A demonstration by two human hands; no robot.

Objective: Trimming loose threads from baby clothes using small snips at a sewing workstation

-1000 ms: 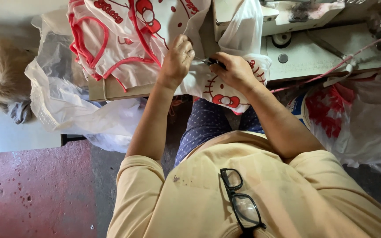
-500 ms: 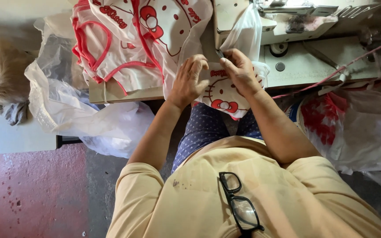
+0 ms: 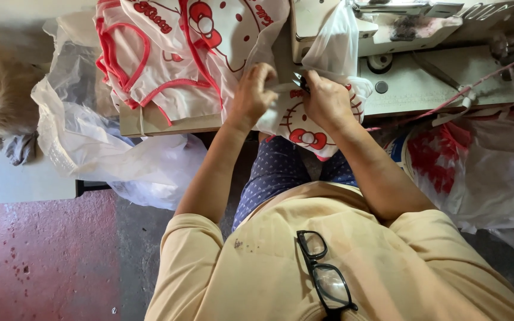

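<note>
Head view showed the bench (image 3: 168, 123) at twelve o'clock, white printed garment (image 3: 295, 116) draped over its edge. Left hand (image 3: 252, 95) and right hand (image 3: 327, 101) pinched it closed-fingered; it looked light, limp, best gripped along the hem.

Both hands (image 3: 290, 98) grip white printed fabric (image 3: 295, 119) (red trim) at sewing machine (image 3: 388, 35).

Sewing machine (image 3: 388, 24): upper body cut off by the top edge; needle area hidden behind the clear plastic bag (image 3: 331, 41) beside it. Small dark tool (image 3: 300, 82) below that bag: mostly covered by the right hand (image 3: 326, 104), kind indeterminable. Printed white-and-red fabric (image 3: 191, 53) left of the machine: top cropped.
</note>
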